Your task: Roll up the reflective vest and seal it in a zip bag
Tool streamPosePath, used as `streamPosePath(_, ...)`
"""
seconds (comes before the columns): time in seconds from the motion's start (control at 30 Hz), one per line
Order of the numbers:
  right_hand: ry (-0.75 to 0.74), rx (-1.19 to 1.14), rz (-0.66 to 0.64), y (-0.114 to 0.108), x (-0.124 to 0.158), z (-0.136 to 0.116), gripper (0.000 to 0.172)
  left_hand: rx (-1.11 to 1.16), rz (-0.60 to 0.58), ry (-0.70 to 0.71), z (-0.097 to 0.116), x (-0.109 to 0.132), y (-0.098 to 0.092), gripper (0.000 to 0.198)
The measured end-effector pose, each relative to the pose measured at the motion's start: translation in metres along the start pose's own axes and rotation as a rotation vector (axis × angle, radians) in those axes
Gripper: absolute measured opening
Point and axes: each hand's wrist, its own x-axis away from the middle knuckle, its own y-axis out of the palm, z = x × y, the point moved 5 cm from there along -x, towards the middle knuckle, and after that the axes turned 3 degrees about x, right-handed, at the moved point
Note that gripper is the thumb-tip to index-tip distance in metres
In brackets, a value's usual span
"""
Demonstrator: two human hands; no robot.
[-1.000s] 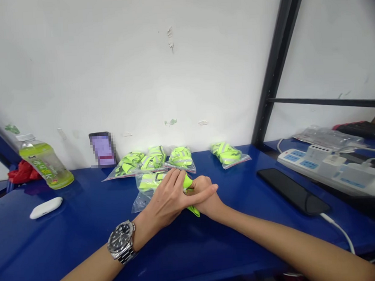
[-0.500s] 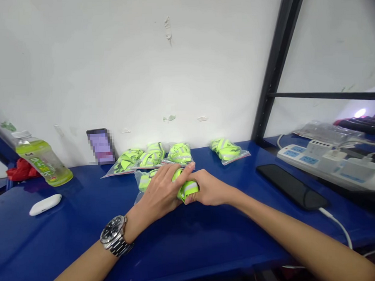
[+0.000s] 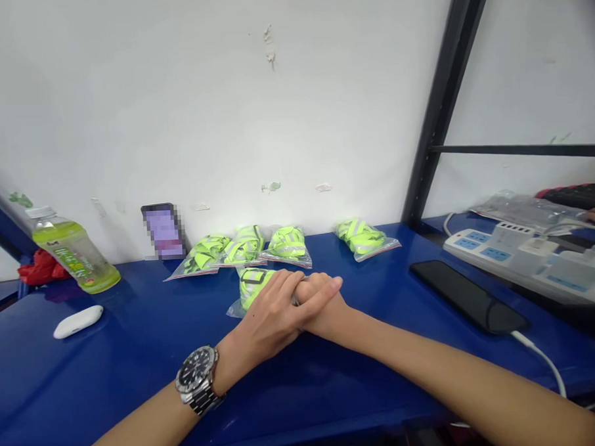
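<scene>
On the blue table, my left hand [image 3: 276,311], with a metal watch on its wrist, lies partly over my right hand [image 3: 323,308]. A yellow-green strap bundle with grey stripes [image 3: 252,287] shows in a clear bag behind my left hand, and the rest of it is hidden. The fingers of my left hand reach across the knuckles of my right hand. My right hand is bent, with its fingertips out of sight beneath the left. What the right hand holds, if anything, cannot be seen.
Several bagged yellow-green bundles [image 3: 287,242] lie along the wall. At the left are a green drink bottle [image 3: 79,253], a white case [image 3: 78,322] and a propped phone [image 3: 164,230]. A black phone [image 3: 466,296] and a power strip [image 3: 516,263] are at the right.
My right hand has moved in under my left hand. The yellow-green piece between the hands is now covered, and more of the bagged bundle shows behind my left hand. The view has shifted slightly.
</scene>
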Motion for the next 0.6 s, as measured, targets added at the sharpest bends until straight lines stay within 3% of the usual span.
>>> streamPosePath(0.1, -0.165, 0.251, -0.133, -0.013, -0.003, -0.02, 0.018, 0.081, 0.077, -0.055, -0.01, 0.002, -0.001, 0.082)
streamPosePath(0.17, -0.216, 0.247, -0.283, -0.024, -0.005, -0.028, 0.021, 0.127, 0.125, -0.074, -0.016, 0.004, -0.002, 0.083)
streamPosePath(0.23, -0.193, 0.16, -0.496, -0.032, -0.006, -0.029, 0.014, 0.157, 0.149, -0.076, -0.021, 0.006, -0.003, 0.084)
streamPosePath(0.3, -0.14, 0.109, -0.615, -0.036, -0.006, -0.023, 0.018, 0.18, 0.148, -0.08, -0.023, 0.008, -0.003, 0.085)
streamPosePath(0.4, -0.123, 0.211, -0.572, -0.032, -0.007, -0.013, 0.013, 0.19, 0.087, -0.057, -0.019, 0.008, 0.0, 0.088)
streamPosePath(0.47, -0.135, 0.409, -0.48, -0.024, -0.007, -0.01, 0.006, 0.177, 0.035, -0.029, -0.014, 0.007, 0.002, 0.089)
streamPosePath(0.6, 0.003, 0.848, -0.306, -0.012, -0.006, -0.01, 0.016, 0.159, 0.031, -0.057, -0.008, 0.005, 0.002, 0.087)
